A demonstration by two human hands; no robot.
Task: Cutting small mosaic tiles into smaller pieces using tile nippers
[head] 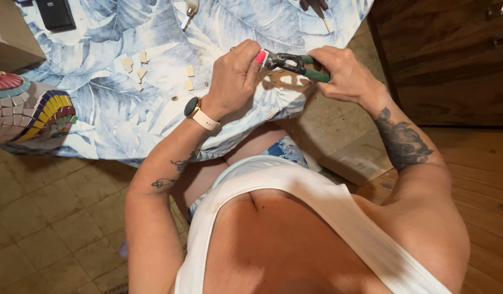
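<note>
- The right hand (347,73) has its fingers wrapped tight around the green-sleeved handles of a pair of dark metal tile nippers (293,63), squeezing them together.
- The left hand (235,76) has its fingers curled in, pinching something small against the nipper head; the piece itself is hidden behind a pink-nailed thumb, so its shape cannot be told.
- The nipper head sits right at the left fingertips, held in the air just above the blue-and-white leaf-print cloth covering the tabletop (126,109).
- Left of the left fingers lies a loose scatter of small beige square tile pieces (137,68) on the cloth, some cut, with crumbs near them.
- Further left of those fingers stands a curved form covered in coloured mosaic bands (28,109), largely tiled already.
- Judging by this, cutting is under way: several pieces are ready, more remain.
</note>
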